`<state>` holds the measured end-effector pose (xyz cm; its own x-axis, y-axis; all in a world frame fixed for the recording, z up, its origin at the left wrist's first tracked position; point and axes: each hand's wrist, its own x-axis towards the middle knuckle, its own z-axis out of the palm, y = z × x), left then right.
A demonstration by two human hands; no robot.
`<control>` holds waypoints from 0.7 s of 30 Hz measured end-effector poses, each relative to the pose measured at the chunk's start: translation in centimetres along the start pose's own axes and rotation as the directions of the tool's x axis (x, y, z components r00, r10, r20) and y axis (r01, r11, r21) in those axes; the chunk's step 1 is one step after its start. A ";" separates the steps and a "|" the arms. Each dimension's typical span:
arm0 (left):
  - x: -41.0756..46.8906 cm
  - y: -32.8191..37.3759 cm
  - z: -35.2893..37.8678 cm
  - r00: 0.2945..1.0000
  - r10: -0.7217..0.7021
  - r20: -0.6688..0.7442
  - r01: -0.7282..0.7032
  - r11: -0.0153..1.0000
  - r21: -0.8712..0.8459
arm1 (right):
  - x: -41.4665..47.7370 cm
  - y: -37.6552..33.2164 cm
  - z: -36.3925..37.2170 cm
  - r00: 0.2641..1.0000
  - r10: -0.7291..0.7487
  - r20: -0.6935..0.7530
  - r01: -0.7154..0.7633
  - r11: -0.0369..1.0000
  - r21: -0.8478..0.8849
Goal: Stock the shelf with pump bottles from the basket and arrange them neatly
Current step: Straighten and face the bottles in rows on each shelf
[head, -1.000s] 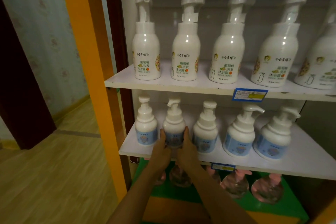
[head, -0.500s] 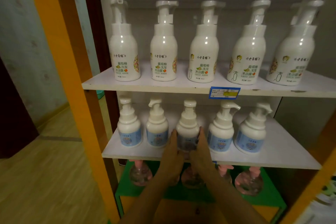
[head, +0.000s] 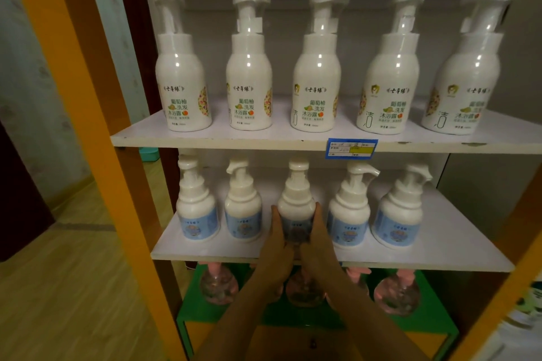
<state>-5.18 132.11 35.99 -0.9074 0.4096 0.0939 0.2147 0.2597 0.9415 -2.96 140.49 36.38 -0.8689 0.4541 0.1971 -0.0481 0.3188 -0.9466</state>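
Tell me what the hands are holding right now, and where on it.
Both hands, left hand and right hand, clasp the middle blue-label pump bottle by the sides of its lower body.

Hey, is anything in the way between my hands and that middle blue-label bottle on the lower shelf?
No. The left hand and right hand already cup the middle bottle from both sides, with nothing between. Its neighbours stand apart on either side.
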 end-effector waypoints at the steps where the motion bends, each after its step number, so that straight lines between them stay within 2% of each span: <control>1: 0.2 0.0 0.0 1.000 -0.013 0.007 0.013 1.000 -0.001 | -0.2 -0.3 -0.1 1.000 0.016 0.010 -0.016 1.000 -0.001; 5: 0.5 0.1 0.4 1.000 -0.014 0.027 0.014 1.000 0.001 | -0.1 -0.7 -0.7 0.998 0.048 0.029 -0.049 0.999 0.017; 10: 0.3 -0.1 0.4 0.998 0.005 0.058 -0.004 1.000 -0.023 | -0.8 -0.8 -2.5 0.988 0.054 0.146 -0.056 0.998 0.008; 13: -1.2 -0.2 1.4 0.991 0.075 -0.114 -0.065 0.994 0.092 | -2.0 0.0 -4.8 0.984 0.036 0.175 -0.022 0.996 -0.084; 16: -3.1 0.7 2.7 0.921 0.239 -0.307 -0.203 0.969 0.142 | -2.4 1.5 -7.8 0.996 0.085 0.027 -0.082 0.992 -0.100; 17: -3.5 1.1 3.2 0.908 0.291 -0.302 -0.255 0.955 0.152 | -2.2 2.0 -8.8 0.995 0.088 -0.045 -0.091 0.993 -0.078; 19: -3.8 1.9 4.3 0.930 0.317 -0.184 -0.292 0.945 0.150 | -1.9 2.6 -10.1 0.986 0.104 -0.134 -0.107 0.994 -0.022; 21: -3.4 2.7 5.5 0.963 0.267 -0.044 -0.262 0.960 0.094 | -1.4 2.8 -10.6 0.989 0.101 -0.103 -0.102 0.995 -0.003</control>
<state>0.48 136.25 36.46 -0.8320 0.4254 0.3561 0.4781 0.2242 0.8492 3.34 149.53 36.16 -0.8136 0.5677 0.1257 0.0424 0.2736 -0.9609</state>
